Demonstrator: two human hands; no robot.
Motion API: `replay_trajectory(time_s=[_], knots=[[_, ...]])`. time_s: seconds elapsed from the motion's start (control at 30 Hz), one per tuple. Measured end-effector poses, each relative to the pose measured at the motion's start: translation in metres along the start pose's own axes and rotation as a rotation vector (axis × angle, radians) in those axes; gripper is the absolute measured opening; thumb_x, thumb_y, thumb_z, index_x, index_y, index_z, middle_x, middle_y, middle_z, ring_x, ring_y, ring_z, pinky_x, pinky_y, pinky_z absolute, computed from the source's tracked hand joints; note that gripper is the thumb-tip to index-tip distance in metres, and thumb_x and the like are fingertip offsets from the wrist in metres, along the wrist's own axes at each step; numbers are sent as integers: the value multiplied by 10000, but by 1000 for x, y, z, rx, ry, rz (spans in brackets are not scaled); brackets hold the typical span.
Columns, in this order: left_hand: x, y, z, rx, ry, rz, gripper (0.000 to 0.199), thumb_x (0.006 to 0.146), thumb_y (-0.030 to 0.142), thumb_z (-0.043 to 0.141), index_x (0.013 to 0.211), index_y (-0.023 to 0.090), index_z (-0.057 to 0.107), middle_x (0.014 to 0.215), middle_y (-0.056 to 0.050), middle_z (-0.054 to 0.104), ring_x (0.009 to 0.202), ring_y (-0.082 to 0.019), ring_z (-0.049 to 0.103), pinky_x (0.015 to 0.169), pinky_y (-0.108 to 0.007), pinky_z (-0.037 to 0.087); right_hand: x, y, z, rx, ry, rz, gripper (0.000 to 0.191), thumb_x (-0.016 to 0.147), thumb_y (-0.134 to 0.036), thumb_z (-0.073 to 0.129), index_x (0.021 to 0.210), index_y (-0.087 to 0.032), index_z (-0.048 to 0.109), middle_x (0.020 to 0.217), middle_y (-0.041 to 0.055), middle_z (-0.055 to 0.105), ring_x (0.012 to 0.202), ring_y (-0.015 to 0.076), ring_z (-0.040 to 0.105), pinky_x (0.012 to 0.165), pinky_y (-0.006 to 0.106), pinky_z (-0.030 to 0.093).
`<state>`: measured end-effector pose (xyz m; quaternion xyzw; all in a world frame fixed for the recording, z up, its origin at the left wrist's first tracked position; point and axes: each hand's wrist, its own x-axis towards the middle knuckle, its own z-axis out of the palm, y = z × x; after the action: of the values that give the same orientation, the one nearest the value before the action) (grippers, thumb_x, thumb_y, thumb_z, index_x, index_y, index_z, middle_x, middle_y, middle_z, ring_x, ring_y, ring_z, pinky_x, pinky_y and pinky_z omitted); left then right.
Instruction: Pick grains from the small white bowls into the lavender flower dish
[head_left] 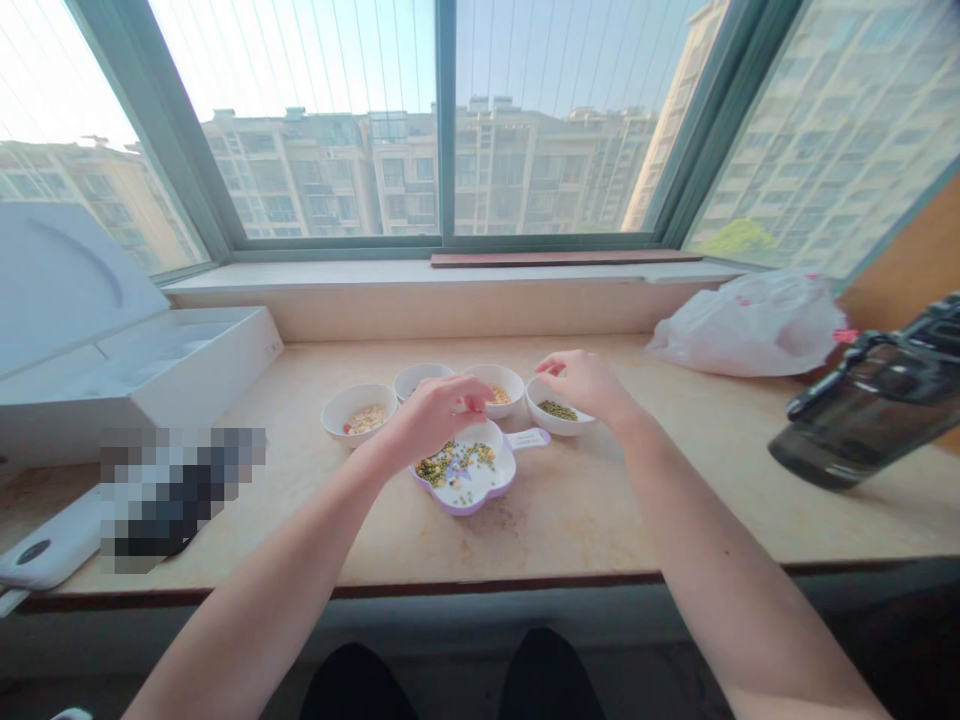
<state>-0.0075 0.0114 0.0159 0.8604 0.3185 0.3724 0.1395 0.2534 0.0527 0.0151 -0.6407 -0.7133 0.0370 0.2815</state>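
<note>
Well, the head view looks down on a stone sill (570, 510) beneath a wide window (442, 130). The left hand (439, 415) hangs over a purple-rimmed divided dish (457, 508), its fingers (469, 402) curled closed in a pinch; whether they hold anything is hidden. Green and yellow beans (454, 460) lie scattered in the dish. The right hand (585, 385) is open, its fingers (551, 365) loosely curved just over a white bowl (538, 405) of green beans.

Three more white bowls crowd the dish's far side: the left one (341, 420) holds pale grains with some red bits, the middle one (420, 378) is mostly hidden behind the left hand, and the right one (502, 385) holds yellow grains.

Because the bowls and dish stand so close, a loose pinch could drop beans into the wrong compartment or onto the sill. A careless wrist could clip a rim, and pressing on the dish's edge could tip it and spill its contents.

A white box (135, 390) sits far left, a plastic bag (750, 325) and dark bottle (862, 400) right.
</note>
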Motion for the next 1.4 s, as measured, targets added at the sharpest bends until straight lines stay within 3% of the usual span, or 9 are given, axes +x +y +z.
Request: replay_trajectory(time_s=[0.2, 0.37, 0.5, 0.6, 0.9, 1.07, 1.13, 1.3, 1.4], knots=[[0, 2, 1, 0, 189, 50, 80, 854, 165, 723, 925, 200, 711, 898, 6, 762, 817, -116, 696, 826, -242, 532, -9, -26, 11, 348, 23, -133, 212, 848, -342, 636, 870, -185, 778, 812, 53, 759, 658, 167, 611, 689, 308, 473], [1, 2, 2, -58, 323, -7, 72, 866, 218, 722, 937, 210, 722, 915, 15, 779, 823, -116, 711, 839, -237, 544, -19, -35, 18, 701, -208, -170, 370, 857, -497, 657, 968, -165, 776, 663, 9, 655, 577, 122, 516, 557, 263, 384], [0, 2, 4, -59, 291, -66, 107, 906, 268, 689, 992, 227, 737, 954, 10, 792, 887, -130, 727, 875, -254, 543, -26, -44, 19, 926, -473, -119, 424, 806, -566, 717, 903, -155, 760, 546, -38, 527, 496, 87, 426, 481, 233, 290], [0, 2, 6, -5, 252, -70, 118, 930, 275, 664, 992, 245, 759, 997, -3, 796, 943, -154, 724, 935, -292, 529, -28, -50, 21, 1072, -547, -83, 423, 757, -579, 766, 783, -160, 717, 582, -32, 540, 507, 78, 434, 482, 225, 287], [-2, -3, 10, 162, 181, 32, 162, 969, 259, 617, 1002, 254, 776, 921, -9, 791, 887, -151, 705, 967, -313, 489, -27, -48, 30, 1198, -570, -34, 380, 677, -491, 853, 684, -156, 673, 553, -61, 455, 503, 59, 322, 487, 228, 218], [1, 0, 3, 201, 138, -21, 236, 988, 266, 566, 1161, 228, 721, 1096, -47, 770, 942, -158, 704, 904, -294, 509, -26, -49, 30, 1122, -458, -43, 347, 714, -487, 826, 795, -166, 722, 530, -68, 457, 493, 70, 335, 479, 234, 231], [2, 2, -4, 236, 93, -122, 239, 970, 221, 546, 1140, 196, 711, 1111, -63, 757, 867, -152, 702, 832, -282, 519, -27, -49, 27, 1064, -374, -61, 339, 730, -482, 811, 842, -172, 731, 532, -63, 487, 500, 81, 375, 486, 238, 263], [-4, 8, -13, 438, -377, -205, 237, 857, 105, 518, 886, 188, 738, 904, -74, 747, 816, -206, 695, 710, -288, 499, -30, -49, 19, 770, -115, -205, 240, 763, -414, 783, 826, -189, 729, 642, -20, 618, 551, 106, 467, 543, 265, 377], [-9, 12, -9, 538, -541, -213, 229, 797, 85, 523, 857, 169, 728, 932, -117, 740, 839, -256, 705, 672, -312, 503, -32, -50, 18, 616, -12, -315, 175, 799, -378, 748, 808, -203, 733, 772, 16, 692, 608, 119, 522, 598, 278, 432]])
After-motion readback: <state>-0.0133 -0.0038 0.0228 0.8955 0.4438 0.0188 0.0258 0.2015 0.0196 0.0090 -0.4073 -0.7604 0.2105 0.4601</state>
